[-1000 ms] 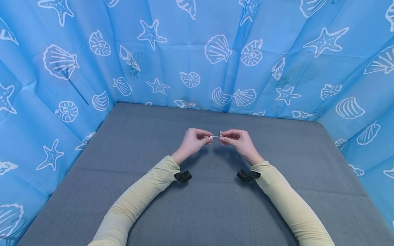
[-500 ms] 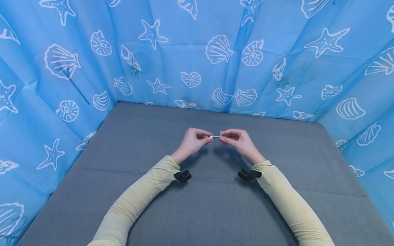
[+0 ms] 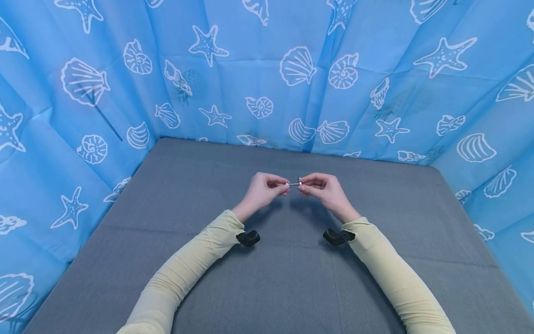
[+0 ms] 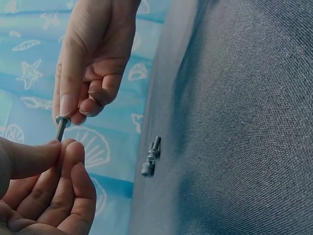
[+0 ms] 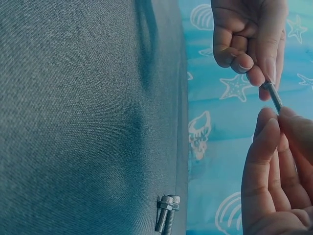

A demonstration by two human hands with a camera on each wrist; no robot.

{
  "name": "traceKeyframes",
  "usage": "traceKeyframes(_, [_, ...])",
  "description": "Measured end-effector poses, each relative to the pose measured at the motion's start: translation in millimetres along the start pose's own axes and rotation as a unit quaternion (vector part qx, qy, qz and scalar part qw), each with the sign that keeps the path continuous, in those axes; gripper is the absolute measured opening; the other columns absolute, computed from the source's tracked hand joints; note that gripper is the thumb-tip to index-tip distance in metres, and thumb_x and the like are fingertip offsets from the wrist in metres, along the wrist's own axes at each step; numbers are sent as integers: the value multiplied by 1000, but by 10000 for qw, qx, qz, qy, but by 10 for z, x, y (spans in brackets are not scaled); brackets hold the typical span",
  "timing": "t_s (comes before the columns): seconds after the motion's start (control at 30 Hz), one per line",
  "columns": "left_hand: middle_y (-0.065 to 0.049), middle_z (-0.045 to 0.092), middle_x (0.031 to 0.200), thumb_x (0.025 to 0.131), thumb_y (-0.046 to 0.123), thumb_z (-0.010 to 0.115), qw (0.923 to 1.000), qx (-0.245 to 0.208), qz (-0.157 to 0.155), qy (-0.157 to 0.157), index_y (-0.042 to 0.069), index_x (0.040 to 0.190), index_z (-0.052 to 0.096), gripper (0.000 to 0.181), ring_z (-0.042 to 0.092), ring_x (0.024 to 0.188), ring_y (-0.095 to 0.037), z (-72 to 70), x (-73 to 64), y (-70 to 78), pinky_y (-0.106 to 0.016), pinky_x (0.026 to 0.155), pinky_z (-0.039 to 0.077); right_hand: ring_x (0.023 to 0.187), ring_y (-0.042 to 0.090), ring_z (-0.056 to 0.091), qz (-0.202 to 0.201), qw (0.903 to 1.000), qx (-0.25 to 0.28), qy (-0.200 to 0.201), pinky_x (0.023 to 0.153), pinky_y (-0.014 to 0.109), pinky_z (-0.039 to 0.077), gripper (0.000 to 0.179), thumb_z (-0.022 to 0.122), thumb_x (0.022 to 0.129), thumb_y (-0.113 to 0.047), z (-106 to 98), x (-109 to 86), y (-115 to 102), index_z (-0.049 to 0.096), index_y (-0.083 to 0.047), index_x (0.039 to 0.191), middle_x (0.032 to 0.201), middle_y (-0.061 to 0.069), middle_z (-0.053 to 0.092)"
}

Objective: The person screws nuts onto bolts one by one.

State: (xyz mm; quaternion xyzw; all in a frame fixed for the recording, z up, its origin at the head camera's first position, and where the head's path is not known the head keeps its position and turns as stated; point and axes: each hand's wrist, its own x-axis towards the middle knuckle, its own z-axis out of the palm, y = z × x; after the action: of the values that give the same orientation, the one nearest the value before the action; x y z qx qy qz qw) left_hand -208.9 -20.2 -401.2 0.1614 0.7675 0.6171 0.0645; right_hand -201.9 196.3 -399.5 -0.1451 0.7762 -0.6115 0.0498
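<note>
In the head view, a slim metal bolt (image 3: 294, 184) is held level between my two hands above the table. My left hand (image 3: 262, 191) pinches one end between thumb and fingertips. The other end is pinched by my right hand (image 3: 327, 192). Seen from the left wrist, the bolt's shank (image 4: 60, 130) runs up to a round nut or washer (image 4: 62, 120) at the right fingertips. The right wrist view shows its threads (image 5: 275, 97) and a wider piece, head or nut, at the left fingertips. Fingers cover parts of both ends.
Two bolts with nuts (image 5: 166, 211) lie close together near the far edge of the grey cloth-covered table (image 3: 267, 278); in the head view the right fingers mostly hide them. A blue curtain with shell prints (image 3: 250, 79) hangs around the table's back and sides.
</note>
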Motion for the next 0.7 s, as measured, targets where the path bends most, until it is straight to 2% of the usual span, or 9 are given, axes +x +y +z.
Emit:
traceKeyframes(0.1, [-5, 72, 81, 90, 8, 68, 10000, 5, -2, 39, -3, 103, 71, 18, 69, 74, -14, 1, 5, 6, -46, 78, 55, 86, 26, 68, 33, 9999, -142, 67, 79, 46, 54, 26, 71, 88, -15, -3, 3, -6, 68, 2, 108, 96, 14, 70])
traceKeyframes(0.23, [-4, 72, 81, 89, 8, 68, 10000, 5, -4, 57, -3, 102, 72, 17, 69, 74, -14, 2, 6, 10, -46, 78, 55, 86, 31, 66, 44, 9998, -161, 77, 76, 40, 55, 27, 70, 89, -14, -8, 7, 9, 68, 3, 109, 96, 14, 70])
traceKeyframes(0.33, [-6, 72, 81, 89, 7, 68, 10000, -14, 17, 38, -5, 103, 71, 18, 69, 74, -15, 1, 2, 16, -47, 78, 55, 86, 27, 67, 49, 9999, -71, 64, 75, 37, 55, 27, 70, 89, -14, -7, 10, 11, 67, 3, 109, 96, 14, 70])
traceKeyframes(0.43, [-6, 72, 82, 90, 7, 68, 10000, -24, 41, 20, -6, 103, 70, 19, 70, 75, -16, 0, 1, 16, -48, 78, 55, 85, 22, 68, 45, 10000, 21, 60, 77, 40, 55, 27, 71, 88, -15, -1, 10, 5, 66, 3, 107, 96, 14, 70])
traceKeyframes(0.7, [-7, 72, 82, 89, 7, 68, 10000, -22, 22, 36, -5, 103, 71, 19, 70, 75, -16, -2, 8, 13, -47, 78, 55, 84, 23, 69, 72, 9999, -34, 78, 77, 44, 55, 37, 72, 88, -16, 6, 2, -7, 62, 11, 110, 96, 17, 69])
